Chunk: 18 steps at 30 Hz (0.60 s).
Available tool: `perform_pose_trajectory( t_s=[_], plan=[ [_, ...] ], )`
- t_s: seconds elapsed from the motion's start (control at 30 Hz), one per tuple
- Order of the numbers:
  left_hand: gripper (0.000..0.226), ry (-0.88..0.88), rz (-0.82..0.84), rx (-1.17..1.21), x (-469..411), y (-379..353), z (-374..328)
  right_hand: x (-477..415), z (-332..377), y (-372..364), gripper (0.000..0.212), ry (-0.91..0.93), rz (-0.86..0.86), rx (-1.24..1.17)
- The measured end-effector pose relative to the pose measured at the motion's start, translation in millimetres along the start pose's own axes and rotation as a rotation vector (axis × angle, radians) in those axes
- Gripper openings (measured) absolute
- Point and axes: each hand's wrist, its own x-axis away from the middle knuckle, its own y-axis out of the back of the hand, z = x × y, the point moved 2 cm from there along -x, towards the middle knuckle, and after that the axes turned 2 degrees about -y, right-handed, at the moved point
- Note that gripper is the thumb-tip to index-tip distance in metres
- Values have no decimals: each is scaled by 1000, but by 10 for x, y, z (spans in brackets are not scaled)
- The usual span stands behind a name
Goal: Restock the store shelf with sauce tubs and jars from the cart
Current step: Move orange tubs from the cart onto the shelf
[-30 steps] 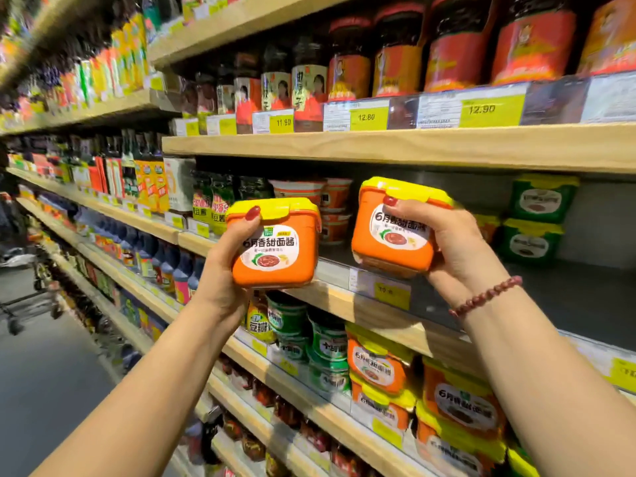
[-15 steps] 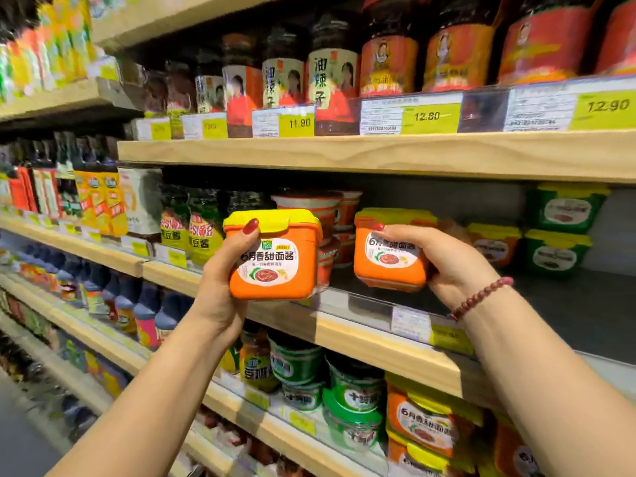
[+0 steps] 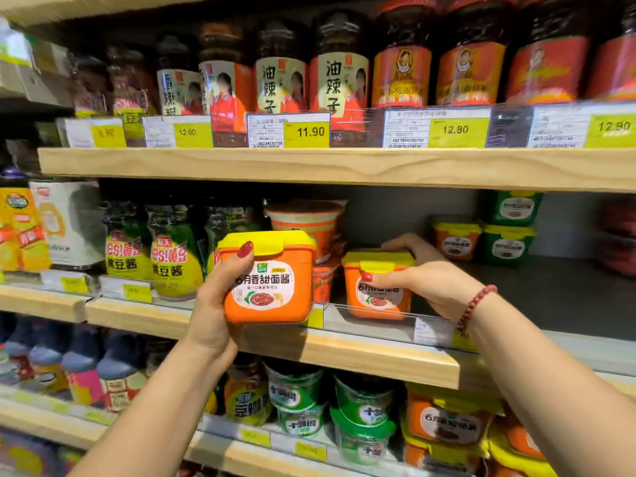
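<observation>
2 orange tubs with yellow lids are in play, 1 per hand. Your right hand (image 3: pixel 426 280) clamps the right tub (image 3: pixel 378 294) with the thumb on its label face and the fingers curled over the back of the lid. That tub sits low on the middle shelf (image 3: pixel 344 356), just behind the clear front rail (image 3: pixel 364 316). I can't tell whether its base is down on the dark deck or a touch above it. Your left hand (image 3: pixel 211 304) grips the left tub (image 3: pixel 268 287) from the side and below, thumb pressed to the lid's edge. It is in the air in front of the shelf lip, outside the rail.

Finish the right tub first. Lower it until you feel the base flat, then slide it back toward the 1 orange tub at the rear (image 3: pixel 456 241), beside the green tubs (image 3: pixel 507 244), so the row builds from the back with the label facing out. Let go by lifting your fingers straight up off the lid; dragging them forward would likely tip it against the rail. Mind the stack of red cups (image 3: pixel 306 222) just to the left, which looks easy to knock. Then bring the left tub up and over the rail, not through it, and set it beside the first, labels square to the aisle. Release neither until it rests on its own.
</observation>
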Motion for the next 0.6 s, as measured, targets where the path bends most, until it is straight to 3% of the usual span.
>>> perform_pose_trajectory(
  t_s=[0.03,0.13,0.2,0.43,0.53,0.6],
  plan=[
    [16,3,22,18,-13,11,17,17,3,23,60,22,5,60],
    [31,8,-2,48,-21,18,23,77,5,54,62,70,31,198],
    [16,12,21,51,-15,26,14,102,-20,55,65,92,45,272],
    [52,-27,49,66,-76,25,6,175,-27,91,64,92,104,322],
    [51,-56,68,71,-70,-34,-24,325,149,204,63,186,-66,351],
    [52,-66,84,68,-86,-91,-6,484,300,237,66,266,-118,217]
  ],
)
